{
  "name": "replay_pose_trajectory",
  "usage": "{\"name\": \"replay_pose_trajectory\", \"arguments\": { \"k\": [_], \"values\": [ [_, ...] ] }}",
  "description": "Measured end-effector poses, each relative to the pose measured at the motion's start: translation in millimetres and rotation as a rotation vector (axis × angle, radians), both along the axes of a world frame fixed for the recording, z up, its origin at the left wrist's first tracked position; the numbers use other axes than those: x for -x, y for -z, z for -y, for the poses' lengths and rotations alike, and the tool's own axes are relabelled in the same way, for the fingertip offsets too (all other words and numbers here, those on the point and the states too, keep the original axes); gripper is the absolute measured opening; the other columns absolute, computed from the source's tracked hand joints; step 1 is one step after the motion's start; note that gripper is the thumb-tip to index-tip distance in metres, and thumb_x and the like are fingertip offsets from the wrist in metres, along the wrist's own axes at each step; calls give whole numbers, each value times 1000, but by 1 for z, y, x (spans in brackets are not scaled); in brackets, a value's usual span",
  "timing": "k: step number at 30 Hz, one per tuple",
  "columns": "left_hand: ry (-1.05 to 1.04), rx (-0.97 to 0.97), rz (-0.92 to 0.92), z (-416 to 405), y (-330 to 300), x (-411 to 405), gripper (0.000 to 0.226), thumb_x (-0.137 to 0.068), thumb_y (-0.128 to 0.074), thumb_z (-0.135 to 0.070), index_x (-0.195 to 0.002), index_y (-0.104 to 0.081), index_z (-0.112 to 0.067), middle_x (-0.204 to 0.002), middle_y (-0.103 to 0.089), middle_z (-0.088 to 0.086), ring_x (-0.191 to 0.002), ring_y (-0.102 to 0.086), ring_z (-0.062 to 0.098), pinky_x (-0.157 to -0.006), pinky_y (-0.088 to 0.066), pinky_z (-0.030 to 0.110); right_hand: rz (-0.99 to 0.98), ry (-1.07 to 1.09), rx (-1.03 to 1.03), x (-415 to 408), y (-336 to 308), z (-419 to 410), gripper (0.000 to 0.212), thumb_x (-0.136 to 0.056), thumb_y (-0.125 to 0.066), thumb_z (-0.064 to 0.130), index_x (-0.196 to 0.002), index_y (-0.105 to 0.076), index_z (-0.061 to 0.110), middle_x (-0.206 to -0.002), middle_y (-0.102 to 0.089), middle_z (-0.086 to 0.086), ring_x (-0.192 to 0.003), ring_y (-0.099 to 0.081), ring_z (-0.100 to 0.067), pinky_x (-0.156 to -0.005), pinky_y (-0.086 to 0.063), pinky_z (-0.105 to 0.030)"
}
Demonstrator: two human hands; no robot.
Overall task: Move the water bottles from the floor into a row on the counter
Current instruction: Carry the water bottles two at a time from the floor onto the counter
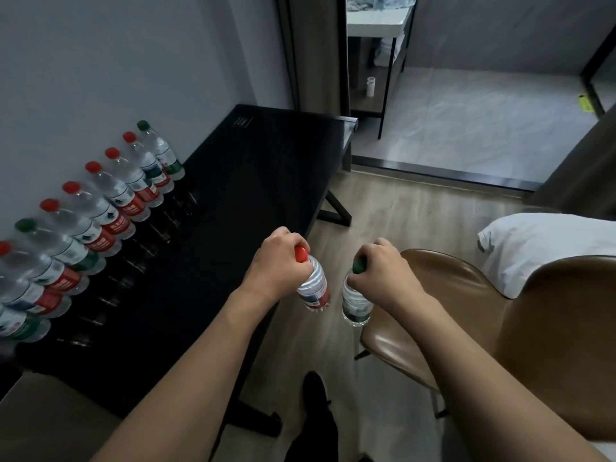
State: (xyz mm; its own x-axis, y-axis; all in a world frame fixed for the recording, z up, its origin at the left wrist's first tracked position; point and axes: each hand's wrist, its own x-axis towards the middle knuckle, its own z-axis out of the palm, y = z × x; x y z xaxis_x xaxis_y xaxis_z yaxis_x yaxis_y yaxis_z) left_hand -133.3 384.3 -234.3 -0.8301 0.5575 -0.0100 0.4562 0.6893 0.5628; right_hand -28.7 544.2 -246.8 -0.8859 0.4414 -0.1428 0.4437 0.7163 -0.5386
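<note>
Head view shows the left hand (270, 261) closed around the neck of a clear red-capped plastic water bottle (313, 288) and the right hand (383, 268) closed around a clear green-capped bottle (356, 301), both hanging above the wooden floor (400, 211) beside the black worktop (233, 195), where a row of bottles (100, 211) lines the wall.

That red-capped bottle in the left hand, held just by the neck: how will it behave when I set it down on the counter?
The red-capped bottle looks full, so probably heavy for its size and steady once upright. It hangs tilted from the left hand, so it may swing. Tall and narrow, it could tip against the row of bottles.
</note>
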Motion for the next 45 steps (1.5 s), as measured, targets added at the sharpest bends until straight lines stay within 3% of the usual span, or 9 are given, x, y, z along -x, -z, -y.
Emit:
{"name": "replay_pose_trajectory", "arguments": {
  "k": [12, 16, 27, 38, 45],
  "values": [
    [10, 3, 17, -44, 4, 160, 21, -75, -65, -22, -95, -67, -25, -94, -50, -14, -85, -55, 7, -70, -48, 23, 25, 23, 22, 159, 8, -49, 17, -81, -64, 22, -95, -60, 14, -95, -44, 0, -82, -53, -23, -69, -42, -29],
    [-28, 14, 24, -56, 2, 200, 20, -76, -67, -22, -96, -65, -26, -93, -49, -14, -85, -52, 5, -63, -40, 17, 15, 25, 31, 201, 4, -68, 17, -80, -64, 26, -91, -60, 14, -94, -44, -1, -81, -53, -25, -69, -43, -31],
    [-94, 13, 18, -79, -14, 273, 23, -76, -68, -28, -98, -65, -26, -98, -50, -13, -87, -54, 8, -66, -44, 19, 24, -37, 8, 290, -8, -106, 11, -75, -65, 21, -76, -55, 20, -89, -44, 1, -75, -51, -23, -63, -35, -27],
    [-75, 6, -45, -93, -17, 353, 21, -77, -67, -25, -97, -66, -24, -97, -49, -12, -87, -54, 10, -66, -44, 20, -13, -88, -46, 378, -17, -114, 7, -77, -64, 18, -80, -59, 15, -88, -43, 0, -74, -49, -20, -65, -35, -26],
    [-109, 36, -12, -139, -5, 407, 19, -76, -67, -25, -95, -66, -26, -97, -51, -12, -86, -54, 6, -63, -42, 16, -33, -107, 14, 438, 0, -161, 11, -75, -69, 21, -82, -62, 16, -85, -41, 4, -71, -48, -16, -51, -29, -18]
  ]
}}
